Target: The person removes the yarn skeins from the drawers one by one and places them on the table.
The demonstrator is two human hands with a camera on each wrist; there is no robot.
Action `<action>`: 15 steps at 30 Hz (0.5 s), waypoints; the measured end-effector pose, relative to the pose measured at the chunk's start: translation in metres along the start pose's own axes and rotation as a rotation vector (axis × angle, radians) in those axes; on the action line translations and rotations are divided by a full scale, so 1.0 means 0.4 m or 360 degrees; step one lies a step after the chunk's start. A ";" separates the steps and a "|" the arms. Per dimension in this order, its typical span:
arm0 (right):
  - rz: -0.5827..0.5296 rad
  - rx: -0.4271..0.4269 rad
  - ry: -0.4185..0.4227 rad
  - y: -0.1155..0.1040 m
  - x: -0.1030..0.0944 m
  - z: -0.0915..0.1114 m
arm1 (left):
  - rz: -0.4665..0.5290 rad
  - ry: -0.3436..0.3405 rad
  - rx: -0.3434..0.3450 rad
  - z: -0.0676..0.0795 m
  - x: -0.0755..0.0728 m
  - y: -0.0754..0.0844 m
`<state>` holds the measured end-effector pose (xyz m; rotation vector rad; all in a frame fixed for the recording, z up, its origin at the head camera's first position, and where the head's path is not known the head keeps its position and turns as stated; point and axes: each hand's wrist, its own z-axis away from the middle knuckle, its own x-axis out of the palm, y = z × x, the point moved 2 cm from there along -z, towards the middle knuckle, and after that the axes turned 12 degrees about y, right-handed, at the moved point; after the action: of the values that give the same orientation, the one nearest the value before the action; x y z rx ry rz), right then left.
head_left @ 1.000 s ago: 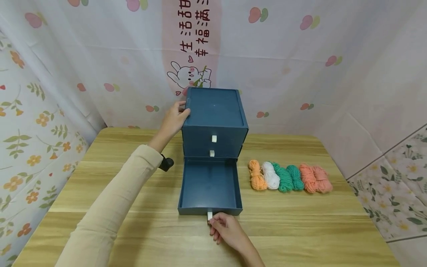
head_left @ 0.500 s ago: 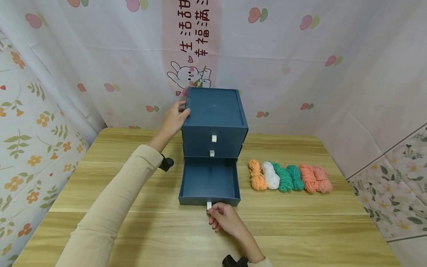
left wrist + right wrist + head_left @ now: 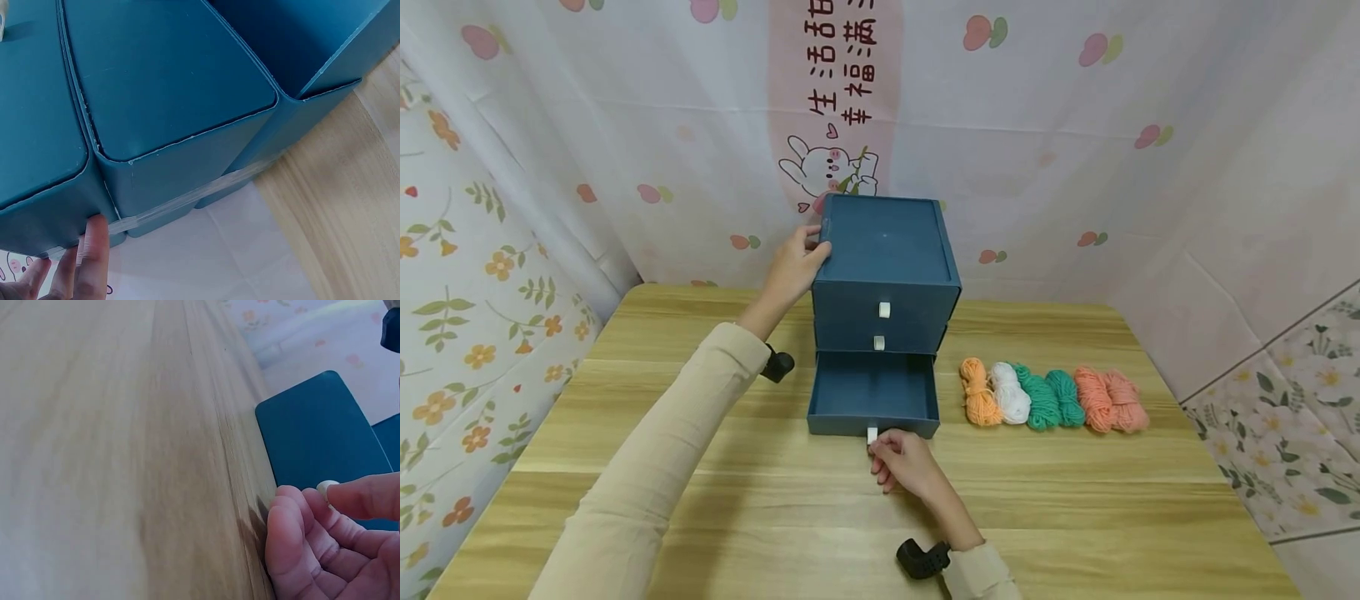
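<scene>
A dark blue drawer cabinet (image 3: pixel 887 242) stands on the table with its bottom drawer (image 3: pixel 874 392) pulled partway out. That drawer holds nothing in the part that shows. My left hand (image 3: pixel 796 260) rests at the cabinet's upper left edge; in the left wrist view its straight fingers (image 3: pixel 94 256) touch the side wall, near a strip of clear tape (image 3: pixel 181 201). With thumb and index finger, my right hand (image 3: pixel 910 462) pinches the small white pull tab (image 3: pixel 872 435) on the bottom drawer's front. The right wrist view shows the tab's tip between the fingers, beside the blue drawer front (image 3: pixel 319 437).
Two upper drawers are closed, each with a white tab (image 3: pixel 884 310). To the cabinet's right, small yarn skeins lie in a row: orange (image 3: pixel 980 396), white (image 3: pixel 1011 396), green (image 3: pixel 1041 402) and coral-pink (image 3: pixel 1108 402). A patterned curtain (image 3: pixel 1037 167) hangs behind the wooden table (image 3: pixel 1075 508).
The bottom drawer has slid inward toward the cabinet, with my right hand moving forward on its tab. My left hand keeps its place on the cabinet.
</scene>
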<state>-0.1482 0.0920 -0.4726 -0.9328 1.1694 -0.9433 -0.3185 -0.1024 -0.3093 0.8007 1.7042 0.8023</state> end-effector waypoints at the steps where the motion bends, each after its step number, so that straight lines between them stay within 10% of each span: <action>1: -0.0001 0.0009 0.0007 -0.001 -0.001 -0.003 | 0.0004 0.0000 0.0000 0.000 0.000 0.001; 15: 0.0019 0.0043 0.0068 -0.002 -0.005 -0.080 | 0.0001 0.0005 0.0014 0.001 -0.001 0.002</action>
<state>-0.1801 0.0906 -0.4758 -0.8870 1.1943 -0.9715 -0.3180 -0.1022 -0.3086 0.8064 1.7114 0.7969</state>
